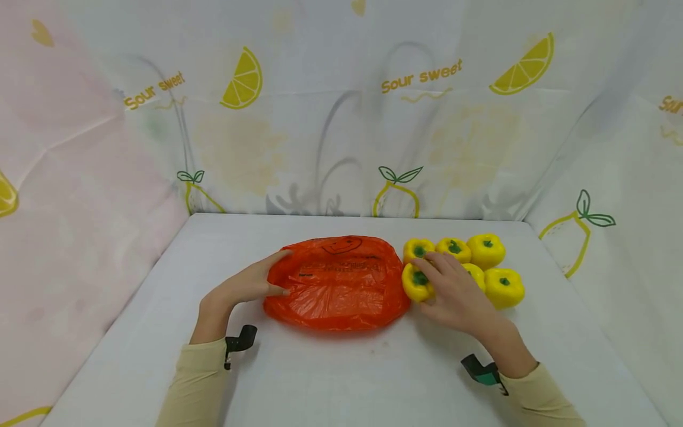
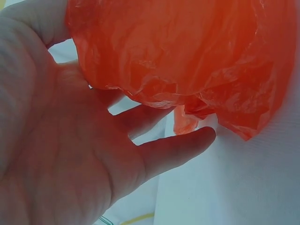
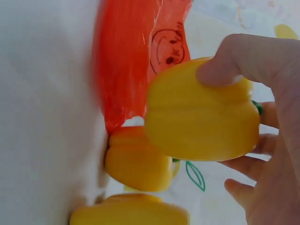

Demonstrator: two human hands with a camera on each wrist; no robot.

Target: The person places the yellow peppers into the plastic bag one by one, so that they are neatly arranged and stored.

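On a white cloth-covered desk, a crinkled, translucent red plastic bag with black printing lies at the centre. The person's left hand is at the bag's left edge, its fingers spread apart, not gripping. To the right of the bag, the right hand is clamped on a glossy, blocky yellow bell pepper, thumb along one side and fingers around the other; the pepper seems lifted off the desk. It is the one nearest the bag at the front. Five other yellow bell peppers stand close together beside it, in two rows, stems up.

The pepper looks firm and fairly light, perhaps artificial; its smooth skin may slip, so a broad hold across opposite sides should serve better than the small green stem. The bag appears thin, limp and almost weightless, likely to slide or crumple if nudged; its rim is the place to steady it, lightly, since the film could tear.
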